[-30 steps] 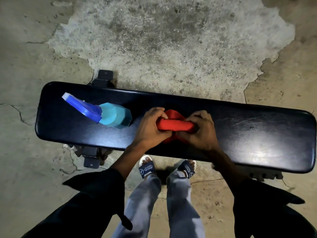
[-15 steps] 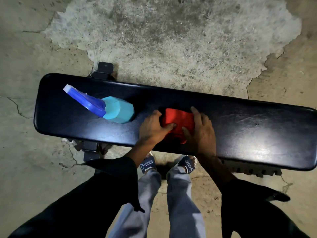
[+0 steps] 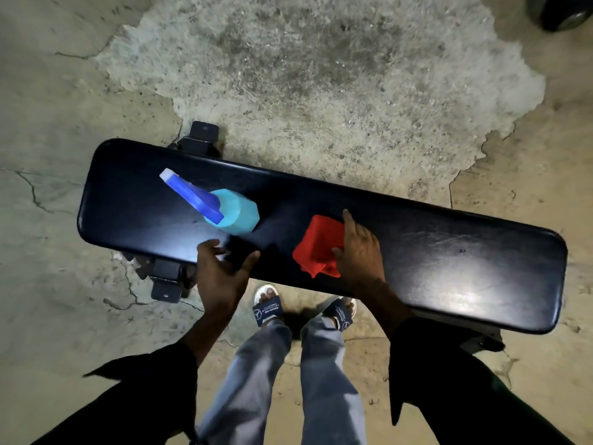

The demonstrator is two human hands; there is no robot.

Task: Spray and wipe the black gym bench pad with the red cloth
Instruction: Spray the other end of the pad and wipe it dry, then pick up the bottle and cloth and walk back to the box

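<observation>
Your right hand [image 3: 359,252] presses straight fingers on the folded red cloth [image 3: 317,244] atop the long black padded bench [image 3: 449,252], while your left hand [image 3: 221,274], fingers spread and empty, hovers just below the teal plastic spray bottle [image 3: 237,213].

The right hand [image 3: 357,248] covers part of the red cloth [image 3: 316,245] — a dark round object [image 3: 561,11] is cut off top right.
</observation>
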